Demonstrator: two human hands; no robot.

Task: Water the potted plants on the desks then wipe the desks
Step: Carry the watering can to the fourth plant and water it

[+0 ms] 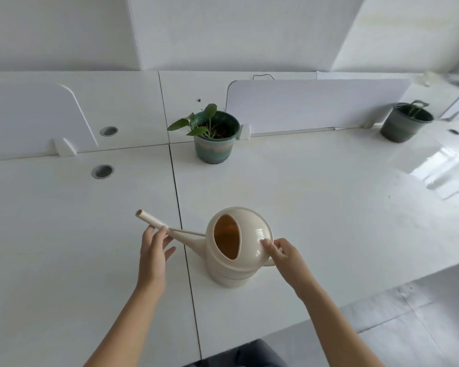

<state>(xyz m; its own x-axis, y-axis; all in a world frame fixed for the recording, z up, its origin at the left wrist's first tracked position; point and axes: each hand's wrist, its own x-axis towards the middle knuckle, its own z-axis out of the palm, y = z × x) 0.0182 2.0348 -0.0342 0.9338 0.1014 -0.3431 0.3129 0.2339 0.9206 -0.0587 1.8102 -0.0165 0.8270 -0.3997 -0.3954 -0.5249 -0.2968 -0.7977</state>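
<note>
A cream watering can (237,250) stands on the white desk (316,207), its long spout pointing left. My right hand (284,256) grips the can's handle at the back, thumb on the dome. My left hand (154,250) touches the spout near its tip with straight fingers. Behind the can, a leafy plant in a green pot (214,135) stands by the divider. A second dark green pot (406,121) with a thin plant sits at the far right.
Low white divider panels (316,104) run along the back of the desks. Two round cable holes (102,171) lie on the left desk. A seam (180,221) separates the two desks. The desk's front edge drops to a tiled floor (408,327) at lower right.
</note>
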